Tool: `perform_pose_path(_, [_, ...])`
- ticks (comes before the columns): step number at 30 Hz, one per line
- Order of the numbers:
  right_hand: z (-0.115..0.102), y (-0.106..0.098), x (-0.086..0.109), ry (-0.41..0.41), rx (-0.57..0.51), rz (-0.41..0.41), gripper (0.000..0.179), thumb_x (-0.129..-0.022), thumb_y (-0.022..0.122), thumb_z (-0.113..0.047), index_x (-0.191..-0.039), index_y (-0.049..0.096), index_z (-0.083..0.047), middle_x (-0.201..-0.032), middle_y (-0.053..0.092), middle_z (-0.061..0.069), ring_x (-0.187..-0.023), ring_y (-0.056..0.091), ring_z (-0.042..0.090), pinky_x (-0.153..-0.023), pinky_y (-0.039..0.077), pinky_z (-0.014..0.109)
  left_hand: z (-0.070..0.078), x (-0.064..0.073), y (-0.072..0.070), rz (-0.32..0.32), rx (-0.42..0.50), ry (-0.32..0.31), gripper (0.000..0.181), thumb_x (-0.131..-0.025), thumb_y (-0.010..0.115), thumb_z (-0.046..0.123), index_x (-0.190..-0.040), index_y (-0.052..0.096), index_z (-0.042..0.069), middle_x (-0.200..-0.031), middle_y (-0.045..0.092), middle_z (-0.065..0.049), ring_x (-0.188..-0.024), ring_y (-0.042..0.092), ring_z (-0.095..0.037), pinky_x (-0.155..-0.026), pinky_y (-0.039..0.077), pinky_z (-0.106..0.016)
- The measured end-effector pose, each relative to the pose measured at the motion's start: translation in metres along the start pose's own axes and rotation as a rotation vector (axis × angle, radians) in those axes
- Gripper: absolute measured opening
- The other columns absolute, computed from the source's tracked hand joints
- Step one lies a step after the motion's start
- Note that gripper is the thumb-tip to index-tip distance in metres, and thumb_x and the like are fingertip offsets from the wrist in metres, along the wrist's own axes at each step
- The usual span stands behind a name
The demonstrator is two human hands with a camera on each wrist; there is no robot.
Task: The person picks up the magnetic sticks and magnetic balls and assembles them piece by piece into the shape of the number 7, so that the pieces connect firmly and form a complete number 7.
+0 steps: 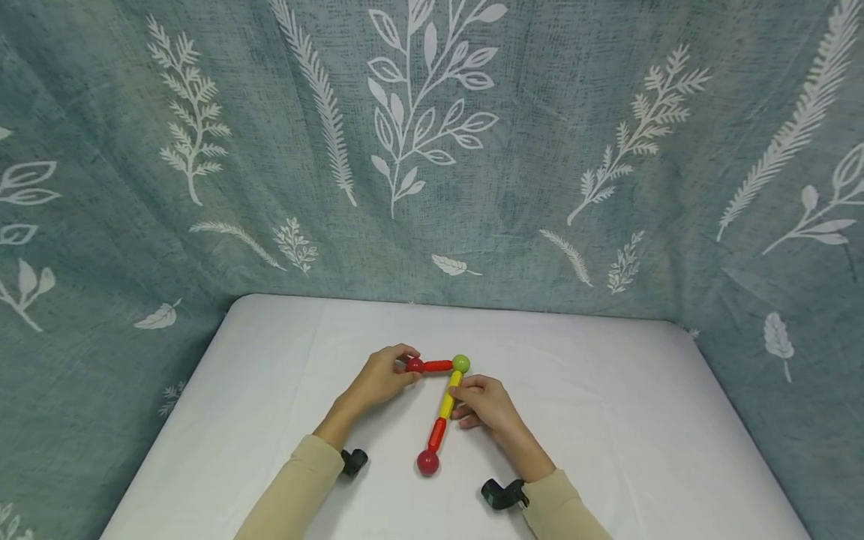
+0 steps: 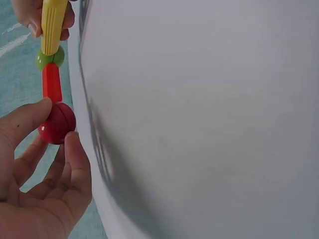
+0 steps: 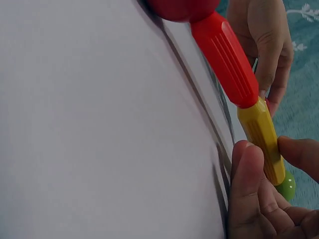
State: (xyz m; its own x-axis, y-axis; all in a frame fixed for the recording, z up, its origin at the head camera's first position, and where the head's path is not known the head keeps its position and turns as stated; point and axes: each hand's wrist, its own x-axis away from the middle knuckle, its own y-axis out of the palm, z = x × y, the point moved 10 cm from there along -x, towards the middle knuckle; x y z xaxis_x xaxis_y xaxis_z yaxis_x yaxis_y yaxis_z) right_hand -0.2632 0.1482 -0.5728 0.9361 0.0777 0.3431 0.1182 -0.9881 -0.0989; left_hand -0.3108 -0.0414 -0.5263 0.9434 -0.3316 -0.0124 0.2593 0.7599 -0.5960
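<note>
A bent chain of ball-and-rod building toy pieces is held up between my two hands. My left hand (image 1: 379, 377) pinches the red ball (image 2: 57, 123) at its far left end with thumb and fingers. From that ball a short red rod (image 1: 438, 366) runs to a green ball (image 1: 461, 364) at the corner. A yellow rod (image 3: 260, 133) comes back from the green ball, and my right hand (image 1: 487, 407) pinches it between thumb and fingers. Joined end to end with the yellow rod is a second red rod (image 3: 224, 57), tipped by a larger-looking red ball (image 1: 428, 463) on the near side.
A white cloth covers the table (image 1: 607, 420). Behind it and at the sides hangs a green curtain (image 1: 513, 187) with white leaf patterns. Black wrist cameras, one under the left sleeve (image 1: 354, 462) and one by the right sleeve (image 1: 502, 495), stick out over the table.
</note>
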Motion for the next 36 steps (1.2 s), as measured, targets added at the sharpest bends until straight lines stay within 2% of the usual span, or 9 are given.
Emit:
perform_pose_path(5, [-0.003,-0.014,-0.013,0.010,0.017,0.015,0.028,-0.092,0.073,-0.018,-0.107,0.062,0.004,-0.085,0.068,0.014,-0.063,0.069,0.021,-0.055,0.056,0.032,0.001,-0.021,0.007,0.004,-0.001,0.012,0.035,-0.090,0.077,0.014,-0.123,0.067,0.007,-0.108,0.068,-0.005,-0.089,0.063,-0.015,-0.074,0.052,-0.031])
perform_pose_path(9, [0.000,-0.018,-0.018,0.029,0.024,0.017,0.030,-0.092,0.073,-0.020,-0.107,0.062,0.004,-0.084,0.068,0.015,-0.059,0.069,0.021,-0.053,0.056,0.031,-0.002,-0.030,0.013,0.000,-0.002,0.006,0.035,-0.090,0.076,0.014,-0.122,0.067,0.007,-0.107,0.068,-0.006,-0.089,0.062,-0.015,-0.075,0.052,-0.032])
perform_pose_path(16, [0.005,-0.026,-0.020,0.027,0.064,0.075,0.036,-0.090,0.077,-0.028,-0.106,0.062,0.001,-0.080,0.067,0.014,-0.057,0.069,0.022,-0.053,0.056,0.031,-0.006,-0.032,0.016,0.003,0.000,-0.049,0.035,-0.091,0.075,0.020,-0.125,0.067,0.014,-0.113,0.067,-0.004,-0.096,0.061,-0.017,-0.082,0.051,-0.037])
perform_pose_path(23, [0.004,-0.027,-0.021,0.014,0.093,0.094,0.040,-0.089,0.078,-0.034,-0.103,0.062,0.000,-0.078,0.068,0.013,-0.056,0.069,0.022,-0.052,0.055,0.030,-0.007,-0.036,0.016,-0.030,-0.006,-0.038,0.038,-0.094,0.073,0.024,-0.130,0.066,0.016,-0.119,0.066,-0.004,-0.104,0.060,-0.020,-0.087,0.050,-0.040])
perform_pose_path(36, [0.003,-0.028,-0.022,0.011,0.100,0.097,0.039,-0.090,0.077,-0.034,-0.103,0.063,0.000,-0.081,0.068,0.013,-0.058,0.070,0.022,-0.053,0.056,0.030,-0.010,-0.039,0.017,-0.024,-0.019,-0.042,0.038,-0.094,0.073,0.027,-0.130,0.067,0.018,-0.118,0.066,0.000,-0.106,0.060,-0.020,-0.091,0.049,-0.041])
